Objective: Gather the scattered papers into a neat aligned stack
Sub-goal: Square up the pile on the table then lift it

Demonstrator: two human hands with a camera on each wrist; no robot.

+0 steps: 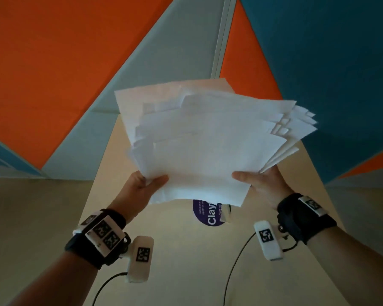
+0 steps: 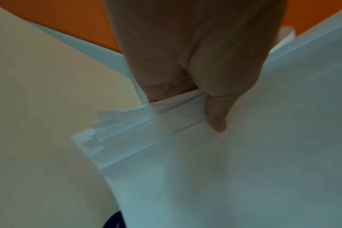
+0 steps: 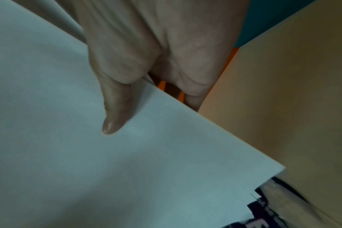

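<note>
Both hands had the sheaf of papers [image 1: 208, 146] up off the counter [image 1: 181, 250]. The left hand [image 1: 142, 191] pinched its near left corner, thumb on top; the right hand [image 1: 263, 184] pinched the near right edge likewise. Gathering looked done, but the edges were fanned and staggered, so squaring them into a neat stack was left.
</note>
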